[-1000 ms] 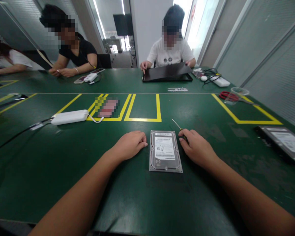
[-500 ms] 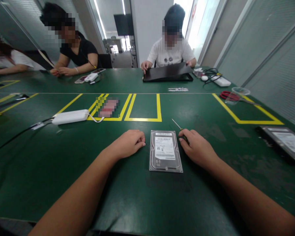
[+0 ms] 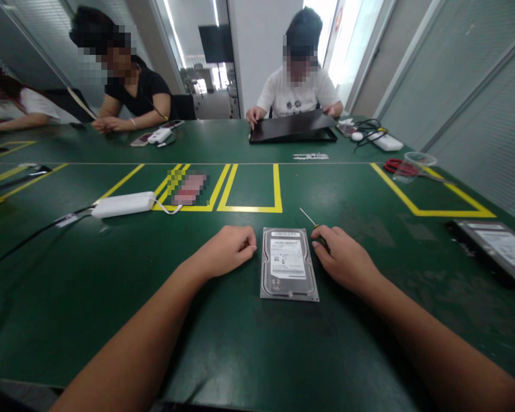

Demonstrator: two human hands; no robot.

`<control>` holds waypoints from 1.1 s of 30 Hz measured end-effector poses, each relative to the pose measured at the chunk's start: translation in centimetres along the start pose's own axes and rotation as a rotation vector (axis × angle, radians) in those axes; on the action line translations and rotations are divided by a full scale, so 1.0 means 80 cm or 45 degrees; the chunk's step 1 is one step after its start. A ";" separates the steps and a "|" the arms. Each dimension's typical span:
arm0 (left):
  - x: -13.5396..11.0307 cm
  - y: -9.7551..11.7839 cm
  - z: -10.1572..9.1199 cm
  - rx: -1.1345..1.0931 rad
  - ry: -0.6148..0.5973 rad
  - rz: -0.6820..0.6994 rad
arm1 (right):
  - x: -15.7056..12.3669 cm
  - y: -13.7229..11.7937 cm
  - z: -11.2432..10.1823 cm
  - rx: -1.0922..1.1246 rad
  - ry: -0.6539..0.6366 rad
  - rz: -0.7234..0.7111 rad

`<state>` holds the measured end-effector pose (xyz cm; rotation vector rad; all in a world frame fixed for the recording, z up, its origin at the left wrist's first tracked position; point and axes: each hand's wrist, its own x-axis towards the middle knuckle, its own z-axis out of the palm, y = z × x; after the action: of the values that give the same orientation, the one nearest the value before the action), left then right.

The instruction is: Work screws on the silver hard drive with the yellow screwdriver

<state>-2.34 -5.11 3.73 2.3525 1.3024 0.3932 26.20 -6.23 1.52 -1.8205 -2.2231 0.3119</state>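
A silver hard disk drive (image 3: 288, 263) with a white label lies flat on the green table, label side up, between my two hands. To its left rests my left hand (image 3: 232, 252), loosely closed with the thumb near the curled fingers; nothing shows in it, and it stands just apart from the drive's edge. On the other side my right hand (image 3: 343, 254) is closed around a screwdriver (image 3: 308, 216). The thin metal shaft points up and left, past the drive's top right corner, while most of the handle is hidden in my fingers.
A second hard drive (image 3: 500, 246) lies at the far right. On the left a white power strip (image 3: 123, 204) trails cables near a pink phone (image 3: 190, 189). Across the table a person holds a black panel (image 3: 294, 125). A clear plastic cup (image 3: 414, 166) stands by red cable (image 3: 399, 167).
My left hand has shifted slightly right, toward the drive, its thumb and fingers drawn a little closer. My right hand, the screwdriver and the drive look unchanged.
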 end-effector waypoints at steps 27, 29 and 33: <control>0.005 0.028 -0.009 -0.350 -0.094 0.123 | -0.001 0.002 -0.004 0.001 0.000 -0.017; 0.007 0.028 -0.008 -0.338 -0.097 0.129 | -0.002 0.001 -0.005 -0.002 -0.001 -0.017; 0.005 0.024 -0.005 -0.328 -0.106 0.146 | -0.002 0.001 -0.006 -0.003 -0.006 -0.017</control>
<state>-0.89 -5.58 5.07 2.2059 1.0165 0.4637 26.49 -6.40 1.89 -1.8076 -2.2384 0.3112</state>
